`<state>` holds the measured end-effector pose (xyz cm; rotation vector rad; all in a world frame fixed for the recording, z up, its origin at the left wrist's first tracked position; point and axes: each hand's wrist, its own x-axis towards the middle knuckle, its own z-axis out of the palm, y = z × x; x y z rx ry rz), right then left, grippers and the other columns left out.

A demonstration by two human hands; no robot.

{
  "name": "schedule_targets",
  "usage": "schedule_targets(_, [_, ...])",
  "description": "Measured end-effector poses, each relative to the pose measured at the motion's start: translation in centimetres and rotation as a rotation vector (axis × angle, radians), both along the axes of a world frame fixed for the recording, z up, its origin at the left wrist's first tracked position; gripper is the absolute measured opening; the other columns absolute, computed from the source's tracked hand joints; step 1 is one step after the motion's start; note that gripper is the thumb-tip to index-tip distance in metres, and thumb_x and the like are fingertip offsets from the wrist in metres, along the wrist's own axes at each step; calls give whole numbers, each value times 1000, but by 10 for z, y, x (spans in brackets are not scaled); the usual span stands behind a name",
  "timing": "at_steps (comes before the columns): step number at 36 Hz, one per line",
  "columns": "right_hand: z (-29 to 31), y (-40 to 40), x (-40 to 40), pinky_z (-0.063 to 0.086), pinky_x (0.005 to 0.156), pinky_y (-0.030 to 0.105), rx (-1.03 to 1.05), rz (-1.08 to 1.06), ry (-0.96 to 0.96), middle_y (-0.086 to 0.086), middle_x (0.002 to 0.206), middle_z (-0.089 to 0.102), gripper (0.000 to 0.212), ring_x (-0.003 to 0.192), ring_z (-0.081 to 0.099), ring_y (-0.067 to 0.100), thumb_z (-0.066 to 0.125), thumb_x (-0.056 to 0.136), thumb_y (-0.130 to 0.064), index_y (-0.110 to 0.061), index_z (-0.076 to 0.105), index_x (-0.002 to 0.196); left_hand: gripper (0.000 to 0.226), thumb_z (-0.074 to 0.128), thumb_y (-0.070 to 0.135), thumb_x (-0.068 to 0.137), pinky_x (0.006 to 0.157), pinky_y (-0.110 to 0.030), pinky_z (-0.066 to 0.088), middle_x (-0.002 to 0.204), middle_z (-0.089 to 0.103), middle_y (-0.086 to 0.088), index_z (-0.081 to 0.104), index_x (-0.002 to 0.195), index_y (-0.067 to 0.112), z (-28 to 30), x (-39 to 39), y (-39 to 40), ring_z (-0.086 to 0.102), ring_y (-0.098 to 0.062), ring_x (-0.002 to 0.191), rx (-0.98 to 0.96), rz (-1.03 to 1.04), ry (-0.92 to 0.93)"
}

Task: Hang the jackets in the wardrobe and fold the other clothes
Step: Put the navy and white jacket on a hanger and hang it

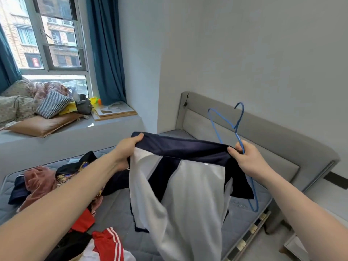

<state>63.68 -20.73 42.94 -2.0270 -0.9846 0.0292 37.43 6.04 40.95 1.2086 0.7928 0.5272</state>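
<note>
Fingers of my left hand (126,150) and right hand (247,159) grasp a navy-and-white jacket (188,185) above the mattress (243,210); the right also clutches a blue hanger (238,129).

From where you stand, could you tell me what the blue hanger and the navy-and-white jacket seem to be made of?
The thin blue hanger looks like coated wire: slim, bent, twisted at the neck. The navy-and-white jacket seems smooth synthetic knit, with a slight sheen and soft drape.
</note>
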Motion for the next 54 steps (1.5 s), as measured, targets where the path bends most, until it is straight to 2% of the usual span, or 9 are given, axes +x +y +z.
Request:
schedule_targets(7, [-15, -9, 3, 27, 56, 32, -133, 1, -111, -5, 62, 34, 44, 59, 29, 15, 65, 98, -20, -19, 30, 72, 41, 48, 48, 104, 67, -34, 43, 78, 68, 0, 63, 81, 17, 46, 7, -1, 61, -18, 74, 1096, -90, 256])
schedule_targets(11, [-20, -9, 0, 26, 55, 30, -132, 16, -90, -5, 62, 34, 44, 58, 28, 12, 65, 98, -21, -20, 30, 72, 59, 69, 81, 70, 57, -29, 37, 65, 62, 7, 63, 74, 22, 52, -1, -3, 53, -7, 57, 1163, -334, 404])
schedule_targets(15, [-18, -10, -4, 31, 52, 20, -95, 31, -60, -5, 63, 33, 43, 52, 28, 9, 65, 98, -22, -19, 30, 72, 46, 80, 68, 70, 54, -25, 38, 59, 62, 13, 66, 70, 24, 37, -8, 6, 59, -9, 59, 1282, -542, 716])
schedule_targets(20, [-20, -12, -8, 33, 52, 20, -128, 12, -15, -5, 60, 40, 43, 54, 33, 11, 64, 98, -19, -19, 30, 72, 58, 76, 72, 61, 65, -30, 43, 71, 68, 7, 72, 79, 17, 40, -15, 6, 62, -13, 65, 844, -372, 453])
schedule_targets(23, [-24, -14, -13, 49, 53, 28, -65, 44, 206, 4, 66, 67, 38, 53, 59, 17, 58, 102, -14, -16, 31, 75, 42, 86, 39, 56, 78, -39, 58, 97, 78, -12, 81, 90, 15, 46, -18, 9, 76, -28, 82, 472, -256, 261])
schedule_targets(26, [-19, -19, -22, 43, 48, 30, -86, 63, 146, -2, 58, 54, 41, 45, 47, 9, 61, 101, -33, -16, 34, 75, 38, 79, 23, 63, 74, -42, 59, 101, 75, -25, 78, 95, 3, 49, -19, 11, 74, -36, 79, 339, -203, 278])
schedule_targets(35, [-6, -36, -54, 28, 58, 32, -85, 283, 69, -8, 55, 37, 32, 57, 31, 14, 46, 107, -30, -23, 70, 87, 60, 80, 23, 60, 92, -55, 59, 108, 73, -21, 65, 114, 1, 42, -14, -1, 74, -38, 95, 360, -168, 405])
schedule_targets(48, [3, -53, -61, 31, 61, 31, -5, 191, 5, 16, 65, 46, 37, 60, 35, 14, 48, 104, -42, -34, 73, 79, 25, 64, 19, 99, 101, -46, 54, 114, 74, -11, 67, 120, 6, 41, 2, 1, 71, -28, 102, 497, -167, 415])
schedule_targets(54, [1, -56, -61, 28, 53, 22, 4, 180, 0, 2, 59, 41, 38, 56, 32, 13, 49, 102, -45, -30, 74, 79, 18, 66, 23, 98, 91, -39, 55, 108, 73, -6, 71, 110, 10, 43, 0, 4, 68, -26, 102, 511, -117, 404])
